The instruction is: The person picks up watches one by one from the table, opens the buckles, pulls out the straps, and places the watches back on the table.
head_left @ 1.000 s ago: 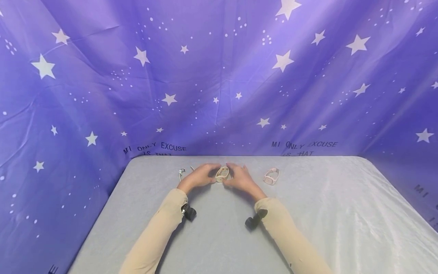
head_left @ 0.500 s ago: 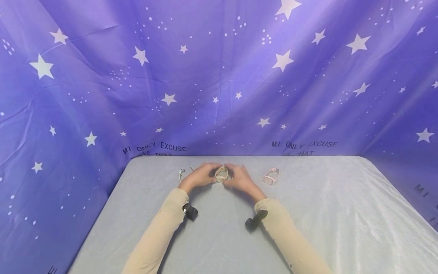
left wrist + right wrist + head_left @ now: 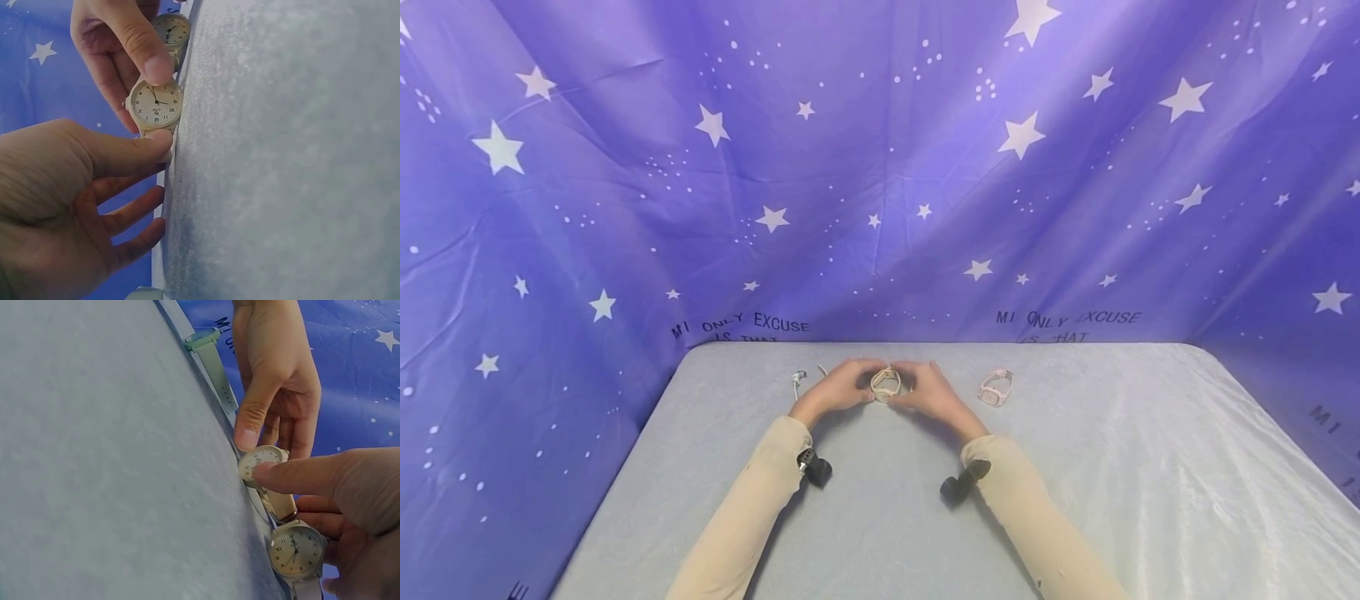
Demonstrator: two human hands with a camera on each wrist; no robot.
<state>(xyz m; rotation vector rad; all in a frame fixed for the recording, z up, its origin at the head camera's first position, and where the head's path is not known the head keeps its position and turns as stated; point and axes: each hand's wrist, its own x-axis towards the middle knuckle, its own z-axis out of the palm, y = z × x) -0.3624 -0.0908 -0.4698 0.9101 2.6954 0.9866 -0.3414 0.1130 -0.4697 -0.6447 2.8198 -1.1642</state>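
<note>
Turned slightly since a second ago, the cream analog wristwatch (image 3: 155, 105) is pinched between thumbs and fingers of left hand (image 3: 837, 388) and right hand (image 3: 934, 393), presumably light, scratchable, best gripped by its case rim (image 3: 132, 105).

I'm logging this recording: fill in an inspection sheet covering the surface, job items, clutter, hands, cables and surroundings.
Surface: pale grey cloth-covered table, light sheen at the right.
Job item: cream wristwatch with a round, numbered dial, strap looped, held in both hands.
Clutter: pale pink looped wristwatch to the right; pale green wristwatch with a holed strap to the left, partly hidden in the head view.
Left hand: pinches the cream watch near its 12.
Right hand: holds it, thumb over the dial.
Cables: nothing seen.
Surroundings: purple-blue backdrop with white stars and black lettering.
</note>
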